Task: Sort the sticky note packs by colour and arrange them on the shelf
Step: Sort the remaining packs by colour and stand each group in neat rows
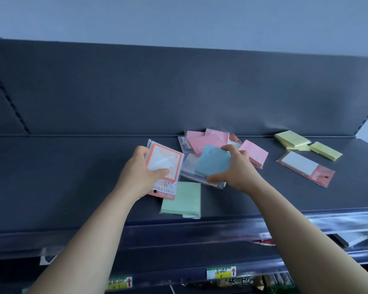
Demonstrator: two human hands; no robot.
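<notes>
While the left hand (140, 172) grips an orange-edged pack (165, 164), the right hand (236, 168) holds a blue pack (214, 161) over the pile in the middle of the dark shelf (72, 177).

Orange-edged pack: white pad inside, orange frame, clear wrap, print & a hang hole at the near end. Its long side runs near to far, w/ the hole end toward the person. The left thumb lies on its front & the other fingers curl round its left edge, so they are clamped on it.

Blue pack: plain light blue, almost square, turned so one corner points away. The right thumb presses its near edge & the fingers hook over its far right corner, clamped on it too.

Around:
- A green pack (182, 200) lies flat near the shelf front, its far corner hidden by the orange-edged pack.
- Clear-wrapped packs (191, 168) sit under the blue one.
- Pink packs (206, 140) are heaped behind, by the back wall (179, 92), w/ one more pink pack (254, 154) just right of the right hand.
- Yellow packs (291, 140) lie well apart at the far right.
- A second orange pack (306, 168) lies flat in front of them. Its long side slants far-left to near-right, hole at the near-right end.
- Price tags (221, 272) w/ red arrows are stuck on a lower shelf edge.
</notes>
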